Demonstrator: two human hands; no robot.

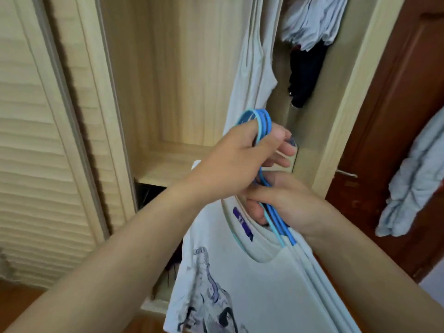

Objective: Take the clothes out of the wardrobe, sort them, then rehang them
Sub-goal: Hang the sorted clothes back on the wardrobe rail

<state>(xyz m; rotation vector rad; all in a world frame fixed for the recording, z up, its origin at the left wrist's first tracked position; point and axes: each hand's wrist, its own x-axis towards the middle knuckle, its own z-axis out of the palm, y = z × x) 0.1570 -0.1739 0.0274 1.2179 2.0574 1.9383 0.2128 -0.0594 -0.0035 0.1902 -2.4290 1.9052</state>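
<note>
Item: bundle of blue plastic hangers [263, 123], frame centre, carrying pale printed T-shirts [242, 284] at lower centre; left hand [230, 159] curled round the hooks; right hand [283, 203] pinching the necks below, apparently; risk: a hook slipping free, dropping a shirt; open light-wood wardrobe [168, 92] behind.

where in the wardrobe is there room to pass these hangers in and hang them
The free patch is the left and middle of the wardrobe: bare back panel, bordered by the louvred door on the left and the hanging white garment on the right. Right of that garment it is crowded with bunched pale clothes and a dark garment. The rail is out of view.
</note>
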